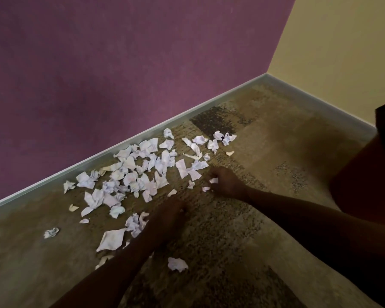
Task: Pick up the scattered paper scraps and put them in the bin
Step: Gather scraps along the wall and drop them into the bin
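Several white crumpled paper scraps (142,170) lie scattered on the patterned brown carpet (265,141), mostly along the wall's skirting board. My right hand (225,183) is down at the right edge of the pile, its fingers curled round a small scrap (213,180); another small piece (206,188) shows just below the fingers. My left hand (171,210) reaches low over the carpet near the scraps in the middle; it is blurred and dark, and I cannot make out its fingers. One loose scrap (177,264) lies by itself near my left forearm. No bin is in view.
A purple wall (98,63) with a pale skirting board (120,143) runs behind the scraps and meets a yellow wall (342,41) at the corner. A dark reddish shape (369,174) fills the right edge. Bare carpet stretches right of the pile.
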`<action>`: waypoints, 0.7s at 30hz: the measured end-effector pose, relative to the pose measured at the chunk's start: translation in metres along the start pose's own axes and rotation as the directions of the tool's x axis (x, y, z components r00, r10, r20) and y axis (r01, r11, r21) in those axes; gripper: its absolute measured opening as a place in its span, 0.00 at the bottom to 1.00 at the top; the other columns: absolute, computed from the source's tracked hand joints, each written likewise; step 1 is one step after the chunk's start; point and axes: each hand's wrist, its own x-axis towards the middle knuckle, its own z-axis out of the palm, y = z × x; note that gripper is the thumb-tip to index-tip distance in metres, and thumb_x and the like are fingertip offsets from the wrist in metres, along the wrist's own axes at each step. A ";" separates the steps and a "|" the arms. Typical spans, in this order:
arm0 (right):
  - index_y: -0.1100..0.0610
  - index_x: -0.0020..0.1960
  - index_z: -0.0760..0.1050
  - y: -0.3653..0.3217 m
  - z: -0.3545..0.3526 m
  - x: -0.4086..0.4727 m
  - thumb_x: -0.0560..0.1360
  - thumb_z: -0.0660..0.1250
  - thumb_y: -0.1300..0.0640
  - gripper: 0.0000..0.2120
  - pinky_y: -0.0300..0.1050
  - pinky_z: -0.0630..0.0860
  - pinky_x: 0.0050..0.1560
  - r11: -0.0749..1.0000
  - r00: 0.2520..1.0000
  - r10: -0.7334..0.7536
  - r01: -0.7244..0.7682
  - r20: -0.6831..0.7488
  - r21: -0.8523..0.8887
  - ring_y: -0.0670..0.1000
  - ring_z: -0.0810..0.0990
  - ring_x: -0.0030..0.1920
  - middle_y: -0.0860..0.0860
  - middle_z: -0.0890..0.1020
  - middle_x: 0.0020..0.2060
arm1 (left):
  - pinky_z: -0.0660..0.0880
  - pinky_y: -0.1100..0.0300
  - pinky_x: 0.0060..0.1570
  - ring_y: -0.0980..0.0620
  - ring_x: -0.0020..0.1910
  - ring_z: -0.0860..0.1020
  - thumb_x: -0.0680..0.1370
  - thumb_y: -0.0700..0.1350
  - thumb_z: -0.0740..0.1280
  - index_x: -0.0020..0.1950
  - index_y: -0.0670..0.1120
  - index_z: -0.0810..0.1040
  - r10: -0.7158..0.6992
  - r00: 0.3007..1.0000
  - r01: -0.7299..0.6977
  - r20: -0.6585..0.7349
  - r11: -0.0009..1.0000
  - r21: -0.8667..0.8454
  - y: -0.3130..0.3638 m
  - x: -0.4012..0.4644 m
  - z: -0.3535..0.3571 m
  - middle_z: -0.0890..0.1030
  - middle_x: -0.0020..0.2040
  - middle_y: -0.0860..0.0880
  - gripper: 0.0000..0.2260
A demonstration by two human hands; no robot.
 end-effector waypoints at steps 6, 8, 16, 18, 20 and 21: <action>0.63 0.46 0.80 -0.009 0.022 0.005 0.71 0.67 0.66 0.05 0.39 0.63 0.46 0.987 0.989 -0.109 0.119 0.097 -0.109 0.55 0.76 0.50 0.56 0.77 0.43 | 0.71 0.72 0.45 0.55 0.49 0.75 0.80 0.40 0.62 0.66 0.42 0.73 -0.164 0.952 0.149 -0.259 0.986 -0.077 -0.011 0.013 -0.015 0.74 0.53 0.48 0.14; 0.62 0.41 0.81 -0.011 0.018 0.011 0.69 0.67 0.62 0.05 0.42 0.70 0.48 0.996 0.996 -0.075 0.077 0.037 -0.048 0.55 0.79 0.47 0.56 0.82 0.41 | 0.70 0.75 0.31 0.60 0.37 0.72 0.80 0.43 0.62 0.61 0.37 0.73 -0.230 0.938 0.208 -0.260 0.972 -0.112 -0.011 0.023 -0.015 0.72 0.42 0.54 0.12; 0.61 0.61 0.79 -0.040 0.030 0.021 0.74 0.60 0.60 0.18 0.42 0.64 0.49 0.982 0.967 -0.160 0.176 0.198 -0.065 0.57 0.76 0.54 0.61 0.80 0.51 | 0.70 0.60 0.42 0.48 0.46 0.76 0.80 0.44 0.60 0.56 0.44 0.80 -0.083 0.979 0.112 -0.187 0.982 0.152 -0.028 0.031 -0.003 0.77 0.50 0.44 0.11; 0.63 0.54 0.80 -0.041 0.034 0.025 0.71 0.57 0.58 0.18 0.41 0.64 0.47 0.982 0.968 -0.148 0.168 0.205 -0.084 0.58 0.76 0.54 0.62 0.79 0.51 | 0.65 0.61 0.41 0.44 0.45 0.76 0.79 0.44 0.57 0.52 0.40 0.80 -0.057 0.978 0.085 -0.200 0.987 0.134 -0.026 0.029 -0.007 0.77 0.47 0.42 0.14; 0.63 0.48 0.81 -0.042 0.033 0.027 0.70 0.59 0.58 0.15 0.40 0.65 0.46 0.987 0.975 -0.132 0.145 0.178 -0.062 0.58 0.79 0.53 0.62 0.82 0.48 | 0.64 0.61 0.43 0.43 0.46 0.77 0.79 0.43 0.58 0.53 0.39 0.79 -0.075 0.978 0.096 -0.195 0.990 0.104 -0.024 0.028 -0.012 0.78 0.47 0.41 0.13; 0.64 0.47 0.82 -0.042 0.033 0.029 0.72 0.62 0.60 0.12 0.40 0.66 0.46 0.990 0.981 -0.127 0.135 0.146 -0.045 0.58 0.80 0.53 0.61 0.83 0.48 | 0.64 0.61 0.44 0.43 0.47 0.77 0.80 0.42 0.60 0.54 0.40 0.79 -0.109 0.975 0.120 -0.194 0.992 0.049 -0.022 0.027 -0.011 0.79 0.48 0.41 0.11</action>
